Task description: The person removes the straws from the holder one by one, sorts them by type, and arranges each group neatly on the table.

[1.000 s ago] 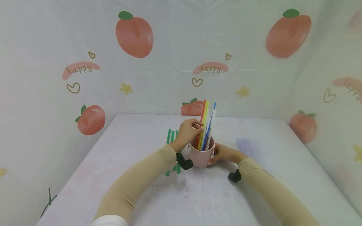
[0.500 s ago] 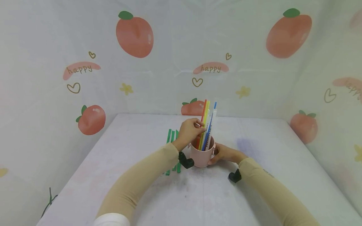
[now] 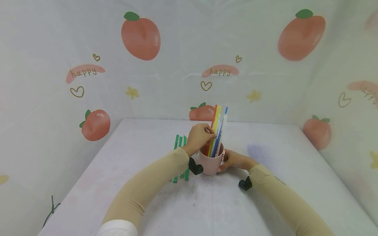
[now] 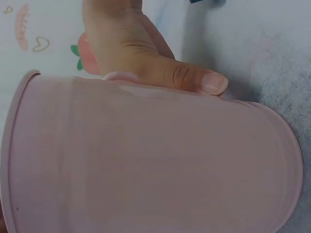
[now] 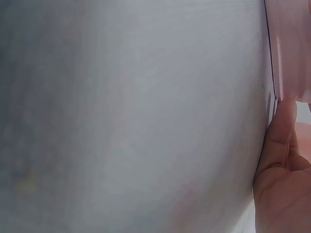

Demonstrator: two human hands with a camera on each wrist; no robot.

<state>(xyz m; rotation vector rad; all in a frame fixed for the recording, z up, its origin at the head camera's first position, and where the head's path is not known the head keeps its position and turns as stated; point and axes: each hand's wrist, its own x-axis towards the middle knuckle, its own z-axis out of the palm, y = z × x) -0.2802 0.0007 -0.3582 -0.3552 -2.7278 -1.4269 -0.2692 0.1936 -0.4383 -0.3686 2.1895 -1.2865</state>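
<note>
A pink cup with small side handles stands upright on the table, holding several long thin strips in red, yellow, white and blue. My left hand is above the cup's left rim, its curled fingers and thumb gripping the strips partway up. On the other side, my right hand holds the cup by its right wall near the handle. In the left wrist view the right thumb lies along the cup's wall. The right wrist view shows a right fingertip touching the cup's lower edge.
Several green strips lie side by side on the white table, left of the cup and partly hidden by the left arm. A white sheet printed with peaches hangs behind the table and at both sides.
My left hand has shifted slightly right, and the strips' upper ends have tilted right with it. The right hand and the cup have stayed in place.
</note>
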